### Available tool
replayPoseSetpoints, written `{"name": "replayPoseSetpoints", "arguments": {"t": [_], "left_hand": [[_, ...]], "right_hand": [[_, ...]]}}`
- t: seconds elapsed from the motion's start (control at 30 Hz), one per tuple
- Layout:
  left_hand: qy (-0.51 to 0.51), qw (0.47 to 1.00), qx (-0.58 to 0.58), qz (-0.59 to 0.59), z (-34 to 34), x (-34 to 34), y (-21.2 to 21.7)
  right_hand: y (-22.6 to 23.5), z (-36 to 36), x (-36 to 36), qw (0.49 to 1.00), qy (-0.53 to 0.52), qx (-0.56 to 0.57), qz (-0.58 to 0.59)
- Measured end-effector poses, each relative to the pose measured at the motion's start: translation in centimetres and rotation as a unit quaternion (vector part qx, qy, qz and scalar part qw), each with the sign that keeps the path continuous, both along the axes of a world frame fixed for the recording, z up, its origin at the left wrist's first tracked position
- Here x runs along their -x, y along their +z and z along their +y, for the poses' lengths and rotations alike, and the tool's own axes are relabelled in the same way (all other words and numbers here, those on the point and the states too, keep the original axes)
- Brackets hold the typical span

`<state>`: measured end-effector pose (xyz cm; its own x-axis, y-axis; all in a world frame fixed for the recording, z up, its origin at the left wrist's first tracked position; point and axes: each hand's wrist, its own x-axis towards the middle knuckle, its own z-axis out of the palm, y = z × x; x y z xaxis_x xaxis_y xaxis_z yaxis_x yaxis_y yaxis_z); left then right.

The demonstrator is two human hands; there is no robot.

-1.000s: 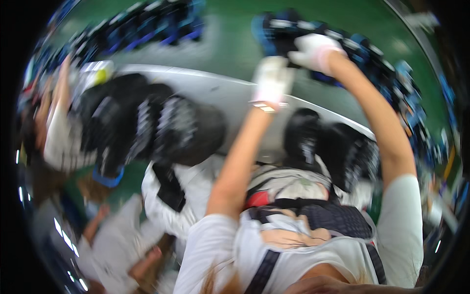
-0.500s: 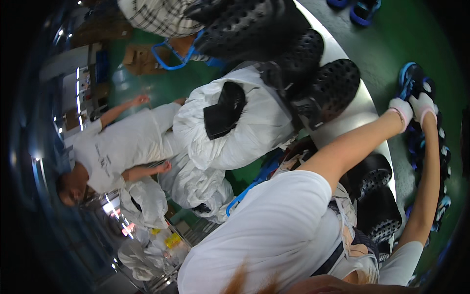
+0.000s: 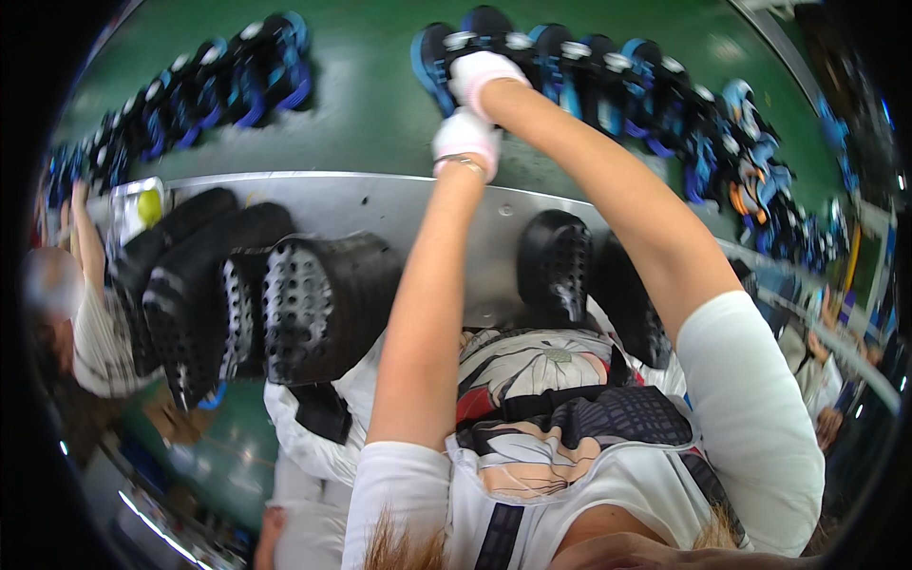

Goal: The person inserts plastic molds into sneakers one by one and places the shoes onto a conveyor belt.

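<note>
Both my hands are in white gloves with pink cuffs, reaching out over the green belt. My right hand (image 3: 486,78) is closed at a dark sports shoe (image 3: 435,65) with bright blue edging, its fingertips partly hidden. Just below it, my left hand (image 3: 465,139) meets the near end of that shoe, fingers bunched and partly covered by the right hand. Another dark shoe (image 3: 488,27) stands right behind, beside the right hand. A row of similar blue-and-black shoes (image 3: 608,84) runs off to the right along the belt.
More shoes (image 3: 223,81) line the belt at far left. A metal ledge (image 3: 484,223) edges the belt on my side. Black pieces with rows of holes (image 3: 313,294) stand on it at left, others (image 3: 556,266) at right. White bags (image 3: 294,427) and a person (image 3: 304,513) are at lower left.
The view has swung round, so the belt now lies across the top. My hands stay together at the shoes, with the right one now farther out than the left.
</note>
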<state>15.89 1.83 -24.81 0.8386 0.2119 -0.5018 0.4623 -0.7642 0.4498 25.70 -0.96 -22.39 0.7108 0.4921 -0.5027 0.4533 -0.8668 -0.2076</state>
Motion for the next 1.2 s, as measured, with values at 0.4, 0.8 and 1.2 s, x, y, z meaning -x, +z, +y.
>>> {"name": "replayPoseSetpoints", "arguments": {"t": [0.4,0.8,1.2], "left_hand": [[-0.046,0.958,-0.265,-0.103,10.8,1.8,-0.4],[-0.062,0.943,-0.131,-0.299,-0.6,7.7,7.0],[-0.05,0.964,-0.039,-0.259,-5.6,10.4,8.2]], "right_hand": [[20.1,-32.3,8.5,0.965,-0.147,-0.216,-0.03],[15.7,-65.8,25.4,0.885,-0.408,0.012,-0.224],[13.1,-70.5,24.4,0.932,-0.307,-0.02,-0.192]]}}
